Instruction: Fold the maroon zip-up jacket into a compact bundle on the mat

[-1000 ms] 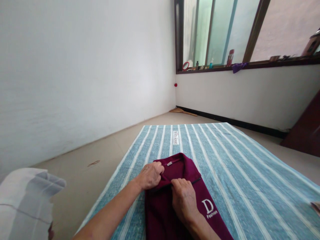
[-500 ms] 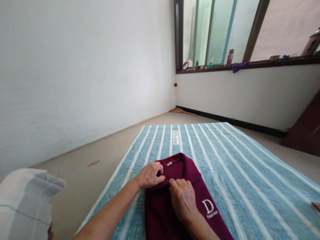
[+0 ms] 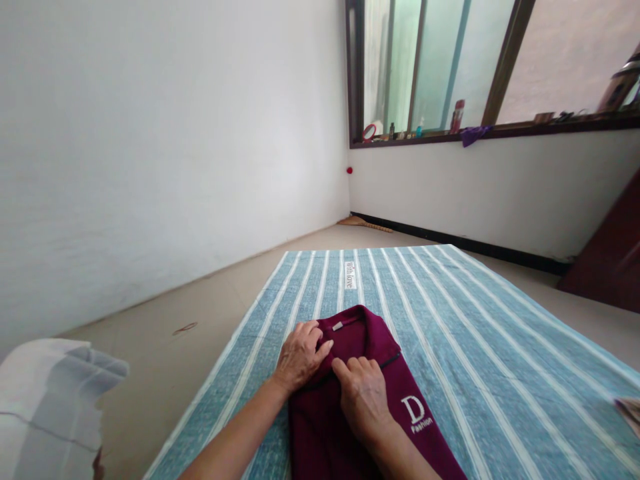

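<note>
A folded maroon shirt (image 3: 340, 427) lies on a blue-and-white striped mat (image 3: 465, 353), its collar (image 3: 350, 330) pointing away from me. My left hand (image 3: 300, 357) rests on the left side of the collar, fingers pressed on the cloth. My right hand (image 3: 363, 400) sits just below the collar, pinching the front fold of the shirt. A white embroidered "D Fashion" mark (image 3: 415, 413) shows to the right of that hand. The lower part of the shirt runs out of the frame.
A white crumpled cloth (image 3: 47, 407) lies at the lower left on the tiled floor. A dark red board (image 3: 607, 260) leans at the right. A window sill (image 3: 450, 137) holds bottles and a purple cloth. A small broom (image 3: 363, 224) lies in the far corner.
My left hand has shifted slightly down along the collar. The fingers of my right hand have moved a little left, toward it. The shirt stays in place.
</note>
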### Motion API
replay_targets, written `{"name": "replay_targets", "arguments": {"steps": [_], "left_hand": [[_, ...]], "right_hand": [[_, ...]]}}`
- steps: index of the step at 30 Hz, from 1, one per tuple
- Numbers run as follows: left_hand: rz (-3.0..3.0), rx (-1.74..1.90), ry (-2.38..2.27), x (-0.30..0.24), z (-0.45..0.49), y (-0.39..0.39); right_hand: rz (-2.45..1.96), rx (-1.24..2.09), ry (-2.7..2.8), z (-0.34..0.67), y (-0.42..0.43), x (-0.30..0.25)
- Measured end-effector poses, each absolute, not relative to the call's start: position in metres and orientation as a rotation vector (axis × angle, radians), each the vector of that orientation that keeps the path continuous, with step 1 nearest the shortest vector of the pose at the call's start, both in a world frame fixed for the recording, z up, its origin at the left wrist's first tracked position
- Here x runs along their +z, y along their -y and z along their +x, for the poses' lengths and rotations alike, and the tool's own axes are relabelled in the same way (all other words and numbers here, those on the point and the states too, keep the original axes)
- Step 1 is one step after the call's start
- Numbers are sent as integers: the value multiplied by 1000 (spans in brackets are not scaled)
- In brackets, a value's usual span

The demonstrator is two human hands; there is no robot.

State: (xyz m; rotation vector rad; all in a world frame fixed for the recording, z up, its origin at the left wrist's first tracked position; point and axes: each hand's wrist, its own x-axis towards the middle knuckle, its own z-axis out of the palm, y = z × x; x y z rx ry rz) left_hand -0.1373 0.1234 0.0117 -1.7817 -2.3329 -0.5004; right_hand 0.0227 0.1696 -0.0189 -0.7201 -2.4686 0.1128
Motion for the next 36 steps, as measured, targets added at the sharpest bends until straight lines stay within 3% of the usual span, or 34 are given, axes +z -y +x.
{"name": "replay_targets", "arguments": {"steps": [13,21,36], "left_hand": [[-1663,-472,2367,-3,-149,-132],[-1629,-420,2363,17,-132,-129],[-1795,-482,2440,-10,-112,-105]], "right_hand": [[-686,86,2571,26,-162,-13],[-523,322,2347,52,-168,-9],[-829,175,2369,75,-227,-28]]}}
